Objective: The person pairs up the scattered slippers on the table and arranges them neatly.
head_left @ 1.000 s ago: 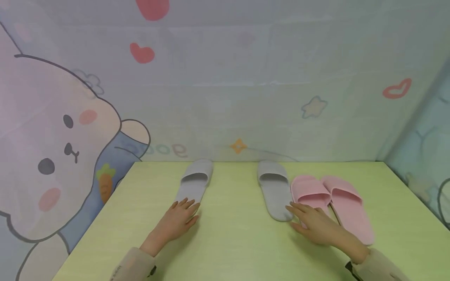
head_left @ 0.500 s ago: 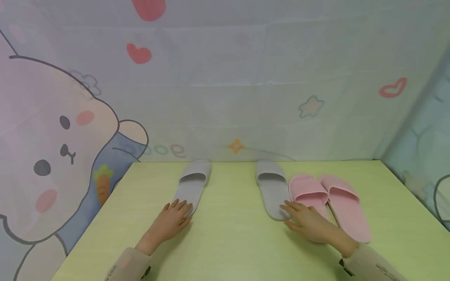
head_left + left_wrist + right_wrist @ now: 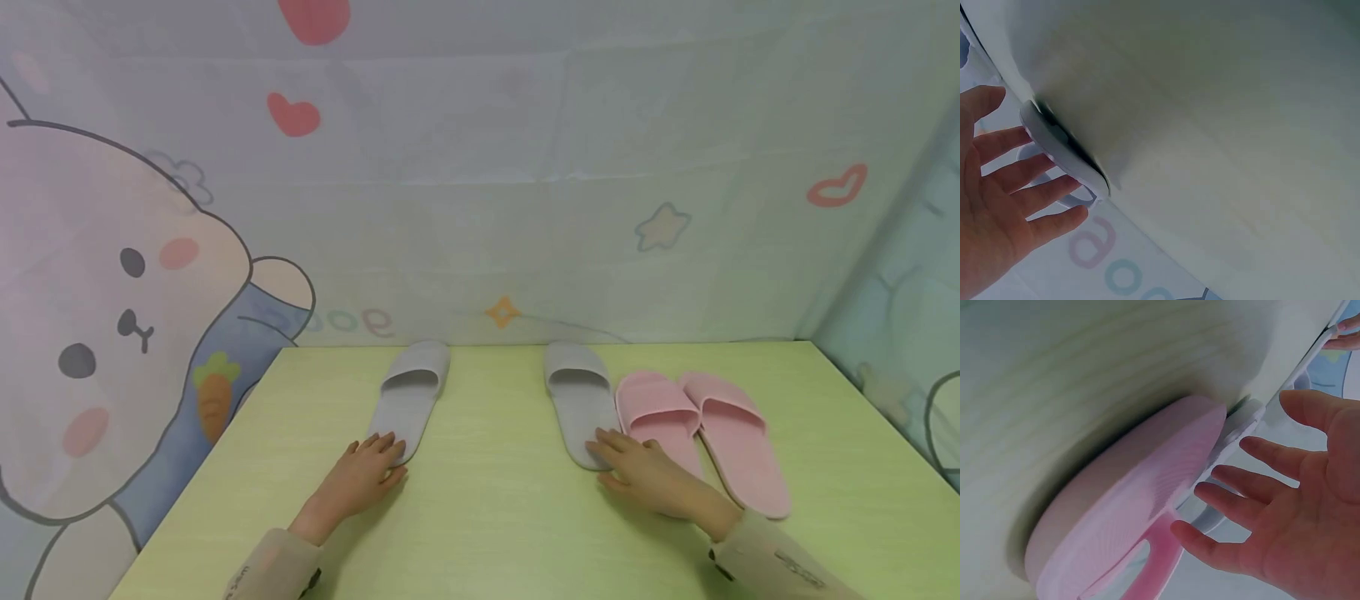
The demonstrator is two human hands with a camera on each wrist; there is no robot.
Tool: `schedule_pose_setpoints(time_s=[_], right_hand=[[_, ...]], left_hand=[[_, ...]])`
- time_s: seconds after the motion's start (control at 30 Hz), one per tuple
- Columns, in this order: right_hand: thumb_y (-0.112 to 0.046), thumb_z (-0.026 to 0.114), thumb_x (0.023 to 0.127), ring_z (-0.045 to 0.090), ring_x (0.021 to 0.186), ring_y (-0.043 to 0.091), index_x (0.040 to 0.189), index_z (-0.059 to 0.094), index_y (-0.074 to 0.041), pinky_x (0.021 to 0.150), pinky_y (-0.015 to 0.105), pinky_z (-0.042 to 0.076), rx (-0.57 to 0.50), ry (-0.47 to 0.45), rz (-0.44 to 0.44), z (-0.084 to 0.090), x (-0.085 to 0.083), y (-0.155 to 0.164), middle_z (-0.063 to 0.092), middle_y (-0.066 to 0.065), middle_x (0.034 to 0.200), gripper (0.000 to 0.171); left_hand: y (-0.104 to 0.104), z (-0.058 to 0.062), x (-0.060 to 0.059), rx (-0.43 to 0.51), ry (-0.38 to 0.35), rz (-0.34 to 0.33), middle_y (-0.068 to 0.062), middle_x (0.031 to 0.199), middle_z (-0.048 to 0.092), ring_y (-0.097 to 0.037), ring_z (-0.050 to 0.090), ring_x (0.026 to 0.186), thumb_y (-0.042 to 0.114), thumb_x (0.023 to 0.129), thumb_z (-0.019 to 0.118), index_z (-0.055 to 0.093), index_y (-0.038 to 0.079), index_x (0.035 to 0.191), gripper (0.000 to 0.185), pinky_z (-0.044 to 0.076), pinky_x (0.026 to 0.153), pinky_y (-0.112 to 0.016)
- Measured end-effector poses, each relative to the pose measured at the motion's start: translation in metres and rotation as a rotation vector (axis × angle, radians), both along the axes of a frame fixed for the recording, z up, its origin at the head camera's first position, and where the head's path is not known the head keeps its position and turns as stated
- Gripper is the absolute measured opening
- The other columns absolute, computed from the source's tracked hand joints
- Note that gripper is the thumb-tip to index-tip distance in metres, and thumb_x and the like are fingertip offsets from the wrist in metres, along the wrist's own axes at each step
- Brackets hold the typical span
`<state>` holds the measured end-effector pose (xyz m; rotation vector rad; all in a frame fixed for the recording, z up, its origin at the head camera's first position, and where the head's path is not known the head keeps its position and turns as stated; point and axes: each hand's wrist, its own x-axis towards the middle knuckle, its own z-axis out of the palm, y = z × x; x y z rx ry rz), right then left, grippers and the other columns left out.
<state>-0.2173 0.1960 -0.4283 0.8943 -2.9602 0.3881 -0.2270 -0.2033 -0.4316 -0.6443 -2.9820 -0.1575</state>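
Grey slippers [image 3: 408, 402] [image 3: 580, 402] left of the pink pair [image 3: 701, 433] each have flat, relaxed hands [image 3: 365, 472] [image 3: 637, 472] on their heels, probably for sliding.

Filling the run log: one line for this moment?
left hand: open, on left grey slipper heel | right hand: open, on right grey slipper heel

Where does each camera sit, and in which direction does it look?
Head: looks forward and down at the table, four slippers, both hands and sleeves.
Left wrist: by the left hand, facing a gray slipper's heel.
Right wrist: by the right hand, facing the pink slipper.
Shared: head and left wrist views both show that gray slipper.
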Motion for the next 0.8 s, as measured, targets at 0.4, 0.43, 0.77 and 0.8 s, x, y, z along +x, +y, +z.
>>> schedule_pose_setpoints(time_s=[0.4,0.43,0.77,0.8], right_hand=[[-0.027,0.054,0.086,0.039,0.122,0.041,0.128,0.047,-0.005,0.087,0.067,0.031,0.075,0.015,-0.019,-0.005,-0.001,-0.006,0.042,0.020,0.135,0.048],[-0.027,0.054,0.086,0.039,0.122,0.041,0.128,0.047,-0.005,0.086,0.067,0.031,0.081,0.015,-0.017,-0.004,-0.001,-0.006,0.042,0.020,0.135,0.048],[-0.026,0.056,0.085,0.039,0.122,0.043,0.128,0.047,-0.004,0.086,0.068,0.031,0.114,-0.009,-0.008,-0.001,0.006,-0.012,0.042,0.022,0.134,0.050],[-0.026,0.056,0.085,0.039,0.121,0.043,0.128,0.047,-0.004,0.085,0.068,0.032,0.116,-0.010,-0.002,-0.001,0.007,-0.012,0.042,0.022,0.134,0.050]], left_hand=[[0.004,0.005,0.003,0.015,-0.084,-0.007,-0.021,0.128,0.049,-0.043,0.044,0.118,0.027,0.088,0.053,0.053,0.004,0.123,0.042,0.034,0.091,-0.062],[0.004,0.006,0.004,0.023,-0.095,-0.010,-0.021,0.129,0.049,-0.043,0.043,0.118,0.027,0.088,0.054,0.053,0.005,0.123,0.042,0.034,0.091,-0.062],[0.010,0.008,0.009,0.028,-0.154,-0.021,-0.018,0.131,0.047,-0.044,0.041,0.120,0.031,0.087,0.054,0.052,0.006,0.125,0.045,0.032,0.091,-0.064],[0.011,0.008,0.010,0.035,-0.159,-0.025,-0.019,0.131,0.047,-0.045,0.041,0.120,0.031,0.087,0.054,0.052,0.006,0.125,0.045,0.032,0.091,-0.064]])
